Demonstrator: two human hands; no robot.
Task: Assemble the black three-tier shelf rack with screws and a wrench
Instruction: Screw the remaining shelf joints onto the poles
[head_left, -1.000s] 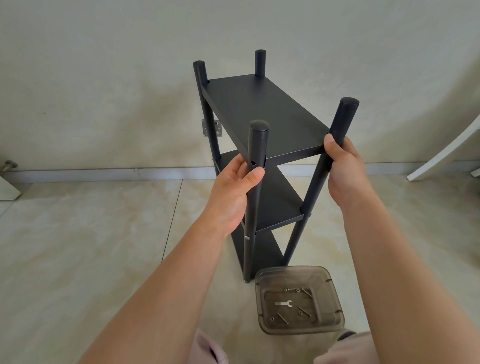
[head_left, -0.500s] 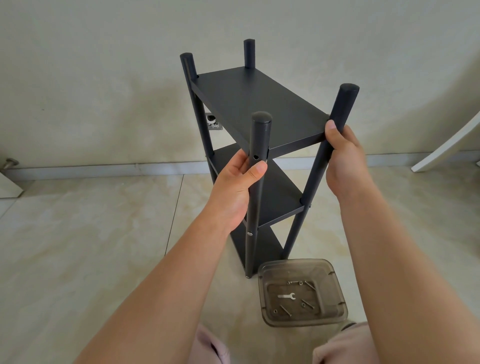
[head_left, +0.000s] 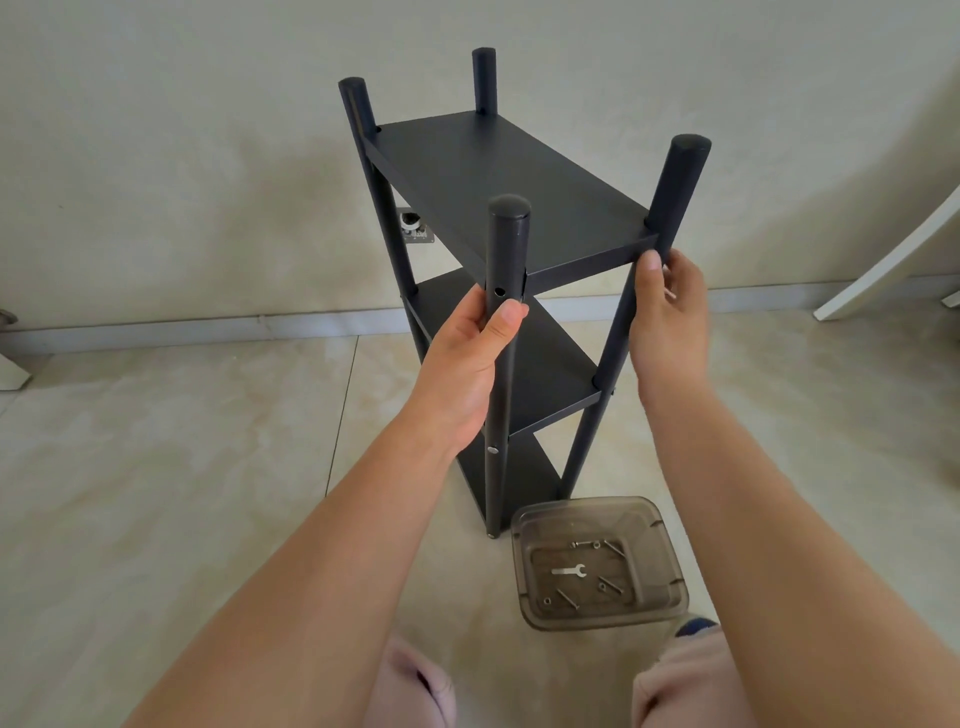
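Observation:
The black three-tier shelf rack (head_left: 498, 176) stands upright on the tiled floor before the wall, four round posts around three boards. My left hand (head_left: 467, 364) grips the near left post just below an empty screw hole by the top board. My right hand (head_left: 670, 322) grips the near right post under the top board's corner. A small silver wrench (head_left: 570, 570) and several screws (head_left: 609, 583) lie in a translucent brown tray (head_left: 670, 566) on the floor beside the rack's near foot.
A white slanted furniture leg (head_left: 893, 260) stands at the right by the baseboard. A wall outlet (head_left: 414, 228) shows behind the rack. My knees in pink trousers (head_left: 680, 675) are at the bottom edge. A white object's corner (head_left: 10, 374) sits far left.
The rack has turned and come more upright, its far end swinging left. My right hand has slid a little lower on its post. Both hands keep their hold.

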